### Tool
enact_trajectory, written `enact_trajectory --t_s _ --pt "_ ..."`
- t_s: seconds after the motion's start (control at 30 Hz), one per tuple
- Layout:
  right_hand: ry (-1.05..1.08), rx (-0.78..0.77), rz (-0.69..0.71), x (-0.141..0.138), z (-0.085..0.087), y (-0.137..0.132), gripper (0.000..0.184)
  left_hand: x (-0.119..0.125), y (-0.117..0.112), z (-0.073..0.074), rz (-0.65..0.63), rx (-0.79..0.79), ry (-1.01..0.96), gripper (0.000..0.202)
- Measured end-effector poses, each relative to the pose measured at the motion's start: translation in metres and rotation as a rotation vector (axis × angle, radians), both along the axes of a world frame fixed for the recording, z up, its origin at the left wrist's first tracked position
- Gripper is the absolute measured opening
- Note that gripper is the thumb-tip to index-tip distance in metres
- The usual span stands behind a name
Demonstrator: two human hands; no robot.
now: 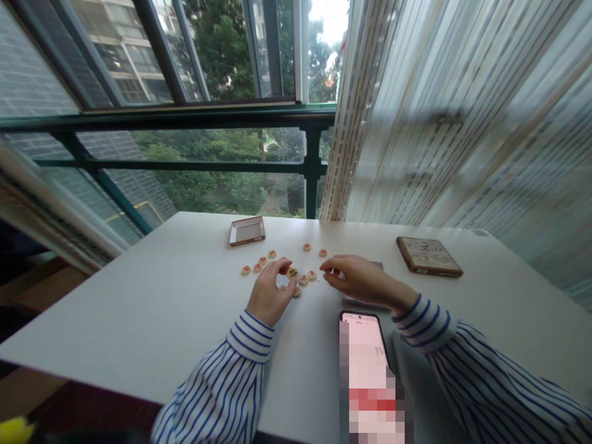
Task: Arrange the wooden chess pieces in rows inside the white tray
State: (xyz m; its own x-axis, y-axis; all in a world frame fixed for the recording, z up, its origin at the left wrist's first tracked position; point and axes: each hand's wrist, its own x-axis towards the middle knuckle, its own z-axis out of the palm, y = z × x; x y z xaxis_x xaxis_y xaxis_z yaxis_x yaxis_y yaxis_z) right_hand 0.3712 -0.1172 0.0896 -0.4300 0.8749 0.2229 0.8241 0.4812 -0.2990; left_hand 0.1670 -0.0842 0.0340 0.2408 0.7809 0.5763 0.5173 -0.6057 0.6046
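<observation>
A wooden xiangqi piece with a dark character (292, 273) is gripped between the thumb and fingers of my left hand (271, 291). Right beside it on the white table lie two pieces with red characters (304, 280), close together. More pieces (296, 292) lie under and next to my left thumb, partly hidden. My right hand (349, 275) hovers a little to the right of these pieces, its fingers bent and slightly apart from the thumb. No piece shows between its fingertips. Several red-marked pieces (258, 267) form a slanting row left of my left hand.
Two more pieces (307, 247) lie farther back. An open shallow box tray (247, 231) stands at the back left, and a flat patterned box (429, 256) at the right. A phone (365, 364) lies in front. Beyond the white table (152, 296) are a green railing and curtains.
</observation>
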Motion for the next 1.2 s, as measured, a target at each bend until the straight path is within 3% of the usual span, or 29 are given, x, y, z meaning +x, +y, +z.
enact_trajectory --t_s 0.6,1.2 --pt "0.153 -0.045 -0.095 0.036 -0.008 -0.022 0.021 0.05 -0.01 0.012 -0.106 0.006 0.035 0.031" --pt "0.649 -0.129 -0.26 0.07 -0.036 -0.031 0.029 0.114 -0.009 0.008 -0.315 -0.034 -0.01 0.031"
